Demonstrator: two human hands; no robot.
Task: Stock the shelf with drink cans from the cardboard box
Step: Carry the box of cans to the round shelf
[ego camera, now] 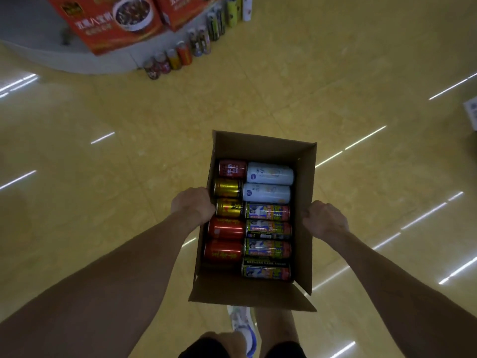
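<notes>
Holding the cardboard box (pixel 260 147) at lower centre of frame, open top up, between both hands. My left hand (pixel 193 205) is curled over the rim of the left wall and my right hand (pixel 325 219) is fisted on the rim of the right wall, both gripping.

Cans lie on their sides in two columns inside. Left column: red cans (pixel 226 229) and gold cans (pixel 227 188). Right column: two white cans (pixel 269 173) at the far end, then four multicoloured cans (pixel 268 229) toward me.

Below the box: one white shoe (pixel 242 322), bare legs, dark shorts. All around is glossy tan floor (pixel 335 73) with light streaks.

Upper left of frame: shelf base (pixel 46 51), pale and curved, with red cartons (pixel 108 24) on it. A row of standing cans (pixel 183 53) runs along its edge. Can't tell if they're on the floor or on a ledge.
</notes>
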